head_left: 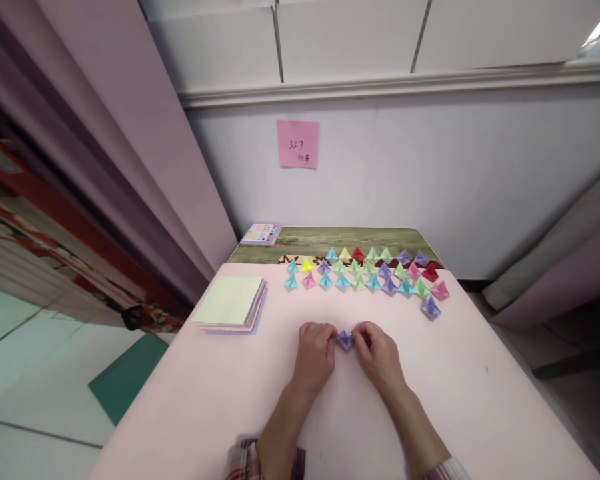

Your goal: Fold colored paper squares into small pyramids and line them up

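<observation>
A small purple folded paper boat (345, 341) is at the middle of the pink tabletop (350, 413), between my two hands. My left hand (316, 350) pinches its left tip with closed fingers. From the other side, my right hand (379, 350) pinches the right tip between thumb and forefinger. Farther back stand rows of similar folded paper pieces in blue, green, yellow, pink, red and purple. The nearest of these is a purple folded piece (431, 308), set apart in front of the rows on the right.
A stack of coloured paper squares (229, 301), pale green on top, lies at the table's left. Behind it, a paper packet (261, 234) rests on a wood-patterned surface (350, 237). A pink note (299, 144) hangs on the wall. Curtains (130, 120) flank the left side.
</observation>
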A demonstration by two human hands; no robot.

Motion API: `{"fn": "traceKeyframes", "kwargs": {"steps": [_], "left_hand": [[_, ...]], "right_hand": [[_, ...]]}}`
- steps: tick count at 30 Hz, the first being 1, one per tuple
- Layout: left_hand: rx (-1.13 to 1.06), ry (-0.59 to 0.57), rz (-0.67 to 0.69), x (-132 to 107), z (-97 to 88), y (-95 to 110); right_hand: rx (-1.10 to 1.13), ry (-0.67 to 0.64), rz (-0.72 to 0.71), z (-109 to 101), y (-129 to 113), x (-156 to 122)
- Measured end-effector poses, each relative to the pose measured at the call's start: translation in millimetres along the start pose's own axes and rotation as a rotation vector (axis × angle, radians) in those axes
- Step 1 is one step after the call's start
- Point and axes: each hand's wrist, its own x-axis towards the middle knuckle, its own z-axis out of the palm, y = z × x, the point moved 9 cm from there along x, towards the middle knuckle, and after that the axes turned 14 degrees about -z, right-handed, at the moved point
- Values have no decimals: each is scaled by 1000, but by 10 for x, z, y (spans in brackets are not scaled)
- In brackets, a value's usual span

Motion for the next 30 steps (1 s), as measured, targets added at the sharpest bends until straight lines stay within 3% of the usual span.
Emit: {"fn": "traceKeyframes", "kwargs": {"steps": [7,13,19,21,26,30], "left_hand": [[42,-3,-78,4,43,-29],[-60,-8,-161,17,60,-133],[-125,-14,-198,36,75,-183],[-137,-24,-180,40,81,-160],[-124,-30,-122,27,93,-87],[-91,-17,-119,18,112,-83]], "right_hand": [[98,-2,86,-8,39,-26],[303,59,220,2,189,-80],[276,10,268,25,307,-110],[228,-11,230,15,282,-93],[120,-19,-30,-27,16,5],[23,-28,-84,-40,-112,15]]}}
